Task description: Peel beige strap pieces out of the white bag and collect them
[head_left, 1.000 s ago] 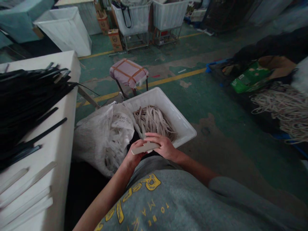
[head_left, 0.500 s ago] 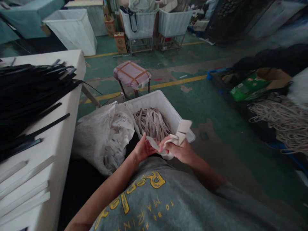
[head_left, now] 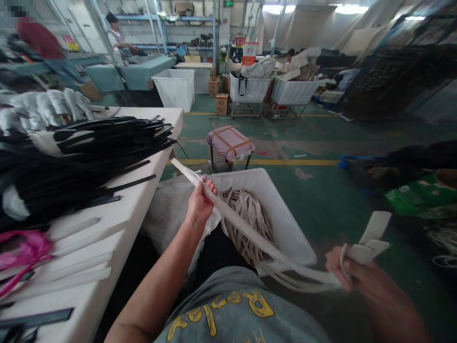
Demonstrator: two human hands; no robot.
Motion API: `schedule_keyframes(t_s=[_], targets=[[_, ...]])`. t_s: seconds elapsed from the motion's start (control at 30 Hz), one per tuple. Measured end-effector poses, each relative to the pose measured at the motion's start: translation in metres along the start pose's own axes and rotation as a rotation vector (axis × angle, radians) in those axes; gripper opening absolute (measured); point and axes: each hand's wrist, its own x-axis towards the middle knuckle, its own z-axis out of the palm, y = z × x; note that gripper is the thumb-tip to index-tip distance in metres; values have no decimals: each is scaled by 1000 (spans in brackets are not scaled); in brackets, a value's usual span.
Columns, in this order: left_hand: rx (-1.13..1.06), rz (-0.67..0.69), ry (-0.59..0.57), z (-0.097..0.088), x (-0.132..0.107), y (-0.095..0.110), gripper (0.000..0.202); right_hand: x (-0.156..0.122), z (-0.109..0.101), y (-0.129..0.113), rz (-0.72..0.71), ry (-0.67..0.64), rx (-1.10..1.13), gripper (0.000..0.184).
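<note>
A long beige fabric strap (head_left: 246, 228) stretches between my two hands, running from upper left to lower right. My left hand (head_left: 200, 202) is closed on it near its far end, which pokes out toward the table. My right hand (head_left: 352, 274) is closed on the other end, where the strap folds over and two short ends stick up. Under the strap stands a white plastic bin (head_left: 285, 214) holding several more beige straps (head_left: 246, 219).
A white table (head_left: 143, 200) on the left carries a pile of black strips (head_left: 89, 152), pale strips and something pink. A clear plastic bag (head_left: 167, 209) lies beside the bin. A padded stool (head_left: 230, 143) stands beyond. White carts and people are far back.
My hands have moved apart, the left one up and left, the right one down and right, pulling the folded strap out straight. The view has tilted up.
</note>
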Motion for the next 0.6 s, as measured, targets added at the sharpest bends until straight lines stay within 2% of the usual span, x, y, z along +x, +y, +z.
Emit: schedule_keyframes(t_s=[0.1,0.17,0.23,0.4,0.5,0.6], targets=[[115,170,-132,-10,-13,15,17,29,31,-8,91,-4,155,36],[253,212,-228,-26,-23,16,25,53,64,-24,95,14,211,35],[402,208,-300,-46,-35,12,34,77,98,-44,36,3,267,39],[677,145,-412,-92,-60,6,38,130,172,-80,-84,-210,435,40],[792,132,-469,-106,-72,9,41,146,205,-89,-138,-327,463,43],[908,169,-486,-110,-83,17,44,149,227,-94,-168,-432,467,44]])
